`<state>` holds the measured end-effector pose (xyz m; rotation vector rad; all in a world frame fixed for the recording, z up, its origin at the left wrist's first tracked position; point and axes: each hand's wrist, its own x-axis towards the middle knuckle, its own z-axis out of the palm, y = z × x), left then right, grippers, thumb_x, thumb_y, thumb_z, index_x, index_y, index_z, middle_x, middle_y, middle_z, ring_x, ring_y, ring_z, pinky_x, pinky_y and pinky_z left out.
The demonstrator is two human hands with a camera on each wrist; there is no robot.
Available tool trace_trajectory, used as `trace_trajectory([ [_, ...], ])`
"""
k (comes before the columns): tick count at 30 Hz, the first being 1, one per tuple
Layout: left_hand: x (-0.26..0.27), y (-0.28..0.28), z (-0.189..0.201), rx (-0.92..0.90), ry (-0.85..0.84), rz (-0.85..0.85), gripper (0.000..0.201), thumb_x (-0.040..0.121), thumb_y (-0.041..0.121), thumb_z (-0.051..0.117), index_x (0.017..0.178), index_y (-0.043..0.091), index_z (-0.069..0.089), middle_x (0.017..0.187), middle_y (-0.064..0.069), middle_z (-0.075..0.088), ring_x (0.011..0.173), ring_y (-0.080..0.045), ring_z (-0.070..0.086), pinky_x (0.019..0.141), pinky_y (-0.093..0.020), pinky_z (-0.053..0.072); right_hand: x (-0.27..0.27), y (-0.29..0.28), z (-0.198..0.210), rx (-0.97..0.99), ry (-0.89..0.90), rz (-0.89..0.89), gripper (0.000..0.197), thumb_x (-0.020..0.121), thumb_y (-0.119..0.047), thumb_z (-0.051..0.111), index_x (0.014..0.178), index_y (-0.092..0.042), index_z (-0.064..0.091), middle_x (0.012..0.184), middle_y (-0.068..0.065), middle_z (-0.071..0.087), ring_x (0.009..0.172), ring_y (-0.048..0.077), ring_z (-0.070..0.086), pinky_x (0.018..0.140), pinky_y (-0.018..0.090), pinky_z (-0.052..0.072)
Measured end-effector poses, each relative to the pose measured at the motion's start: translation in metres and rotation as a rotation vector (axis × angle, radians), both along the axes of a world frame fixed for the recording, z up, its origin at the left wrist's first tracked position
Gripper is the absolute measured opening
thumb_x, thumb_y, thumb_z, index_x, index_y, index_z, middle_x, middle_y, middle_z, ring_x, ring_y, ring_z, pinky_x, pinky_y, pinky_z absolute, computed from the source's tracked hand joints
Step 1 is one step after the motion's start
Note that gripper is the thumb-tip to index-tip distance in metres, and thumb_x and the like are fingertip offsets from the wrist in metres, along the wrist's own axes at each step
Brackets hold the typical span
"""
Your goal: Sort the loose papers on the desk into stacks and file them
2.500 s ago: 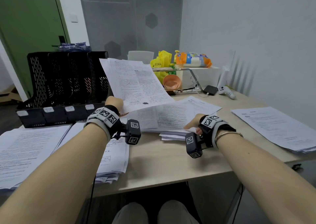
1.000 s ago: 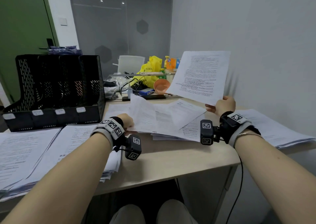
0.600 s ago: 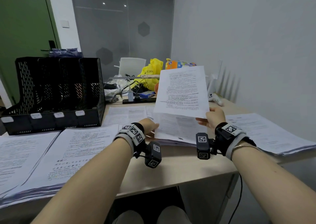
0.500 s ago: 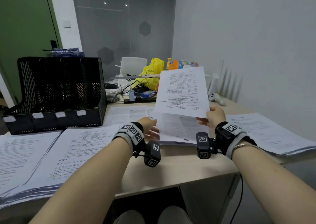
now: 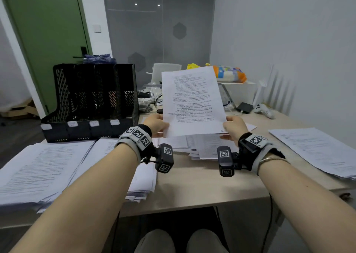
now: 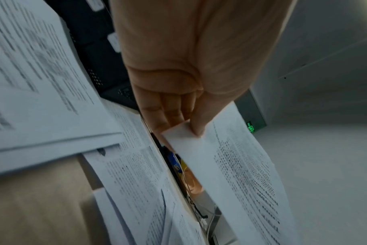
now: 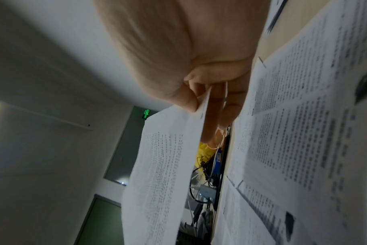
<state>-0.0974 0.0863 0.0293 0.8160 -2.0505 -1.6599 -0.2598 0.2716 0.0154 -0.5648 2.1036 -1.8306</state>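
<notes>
A printed sheet (image 5: 192, 102) stands upright above the desk's middle. My left hand (image 5: 157, 124) pinches its lower left corner; in the left wrist view the thumb lies on the sheet (image 6: 230, 165) with the left hand's (image 6: 178, 126) fingers behind. My right hand (image 5: 234, 126) pinches the lower right corner, thumb in front of the sheet (image 7: 161, 165) and the right hand's (image 7: 201, 106) fingers behind. Under the sheet lies a loose pile of papers (image 5: 204, 146). Sorted stacks sit at the left (image 5: 38, 171), centre-left (image 5: 142, 181) and right (image 5: 316, 150).
A black mesh file rack (image 5: 92, 100) with several slots stands at the back left of the desk (image 5: 202, 183). Behind the sheet lie cables, a white controller (image 5: 264, 109), a dark box (image 5: 244, 107) and snack bags (image 5: 229, 74). A wall runs along the right.
The right hand brought the sheet from the right to the centre. The left hand left the pile and took the sheet's lower left corner, so both hands hold it now.
</notes>
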Motion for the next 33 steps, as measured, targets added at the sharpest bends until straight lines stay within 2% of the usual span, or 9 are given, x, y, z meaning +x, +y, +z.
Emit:
trace_trajectory([
  [6,0.039,-0.013,0.000,-0.051,0.004,0.109,0.030,0.091,-0.011,0.043,0.078,0.014,0.054,0.080,-0.004,0.059,0.065,-0.014,0.056,0.048,-0.022,0.053,0.023,-0.024,0.002,0.005,0.034,0.059,0.028,0.083,0.007,0.042,0.092,-0.013,0.058,0.099,0.010,0.060,0.069,0.017,0.056,0.051,0.028,0.050],
  [11,0.082,-0.049,-0.001,-0.172,-0.006,0.248,0.024,0.086,-0.008,0.050,0.078,0.012,0.060,0.103,-0.016,0.066,0.093,-0.031,0.065,0.084,-0.047,0.055,0.057,-0.058,0.017,-0.068,0.035,0.173,0.045,0.083,0.013,0.046,0.117,-0.017,0.044,0.089,0.008,0.053,0.065,0.017,0.051,0.045,0.027,0.051],
  [15,0.124,-0.074,-0.002,-0.218,-0.028,0.367,0.031,0.084,-0.009,0.046,0.073,0.016,0.060,0.100,-0.018,0.067,0.099,-0.035,0.064,0.090,-0.050,0.053,0.091,-0.094,0.020,-0.016,0.151,0.311,0.038,0.083,0.013,0.047,0.113,-0.009,0.057,0.083,0.004,0.046,0.063,0.016,0.050,0.046,0.023,0.054],
  [18,0.152,-0.082,-0.002,-0.230,-0.032,0.465,0.025,0.085,-0.009,0.046,0.081,0.013,0.058,0.093,-0.011,0.065,0.094,-0.027,0.060,0.091,-0.036,0.050,0.115,-0.117,0.018,0.050,0.206,0.371,0.030,0.084,0.011,0.050,0.106,-0.006,0.061,0.075,-0.001,0.046,0.059,0.014,0.049,0.052,0.026,0.054],
  [20,0.171,-0.089,-0.003,-0.241,-0.020,0.548,0.019,0.086,-0.007,0.046,0.095,0.007,0.057,0.106,-0.012,0.060,0.103,-0.026,0.056,0.097,-0.035,0.046,0.132,-0.130,0.018,0.083,0.225,0.406,0.030,0.083,0.011,0.052,0.107,-0.003,0.063,0.076,0.000,0.048,0.061,0.015,0.050,0.051,0.026,0.053],
  [23,0.197,-0.101,-0.005,-0.243,-0.019,0.675,0.036,0.090,-0.002,0.043,0.126,0.000,0.041,0.126,-0.017,0.050,0.117,-0.032,0.050,0.099,-0.037,0.041,0.157,-0.148,0.019,0.115,0.243,0.476,0.030,0.081,0.011,0.056,0.109,0.000,0.062,0.090,0.006,0.053,0.065,0.016,0.052,0.047,0.021,0.051],
  [25,0.216,-0.107,-0.006,-0.262,-0.038,0.704,0.037,0.090,0.000,0.043,0.127,0.003,0.042,0.126,-0.018,0.051,0.113,-0.032,0.051,0.094,-0.036,0.043,0.173,-0.158,0.018,0.120,0.251,0.525,0.030,0.082,0.010,0.058,0.110,0.001,0.062,0.096,0.009,0.054,0.066,0.015,0.054,0.048,0.021,0.052],
  [29,0.250,-0.114,-0.008,-0.307,-0.071,0.772,0.033,0.090,-0.002,0.041,0.122,0.004,0.049,0.125,-0.017,0.053,0.112,-0.031,0.053,0.090,-0.034,0.044,0.205,-0.173,0.016,0.110,0.218,0.588,0.028,0.081,0.011,0.061,0.108,0.006,0.061,0.085,0.005,0.054,0.059,0.016,0.057,0.049,0.021,0.056],
  [33,0.283,-0.121,-0.007,-0.308,-0.060,0.839,0.029,0.090,0.002,0.049,0.118,0.003,0.054,0.121,-0.014,0.058,0.114,-0.031,0.055,0.090,-0.034,0.046,0.239,-0.186,0.010,0.100,0.178,0.663,0.021,0.079,0.010,0.065,0.098,0.002,0.060,0.085,0.006,0.056,0.061,0.019,0.062,0.065,0.034,0.060],
])
